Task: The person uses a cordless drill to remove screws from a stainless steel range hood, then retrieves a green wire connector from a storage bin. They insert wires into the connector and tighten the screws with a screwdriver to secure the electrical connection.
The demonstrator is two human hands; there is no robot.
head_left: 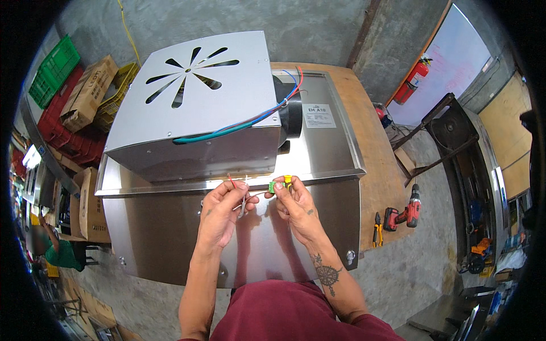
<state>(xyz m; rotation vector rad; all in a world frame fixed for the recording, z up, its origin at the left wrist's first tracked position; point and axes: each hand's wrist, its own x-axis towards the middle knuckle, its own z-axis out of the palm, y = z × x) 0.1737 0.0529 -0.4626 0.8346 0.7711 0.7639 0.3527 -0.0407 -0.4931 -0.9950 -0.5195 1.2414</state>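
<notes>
My left hand [220, 211] pinches thin wires between thumb and fingers; a red wire end [231, 181] and a pale wire end stick up from it. A grey cable loops below these fingertips. In my right hand [294, 206] is a small green connector block [272, 187], with a yellow piece [288, 179] standing at its right side. A pale wire runs between the two hands. Both hands are above the near edge of a stainless steel appliance [153, 233] resembling a range hood. Its grey box housing [227, 91] has petal-shaped slots on top.
Blue, green and red wires [227, 132] trail across the housing to a black round outlet [294, 113]. On the wooden table [369, 148], right, lie a red-black cordless drill [405, 213] and orange-handled pliers [377, 230]. Crates [54, 71] stand left; a person [62, 254] is farther off.
</notes>
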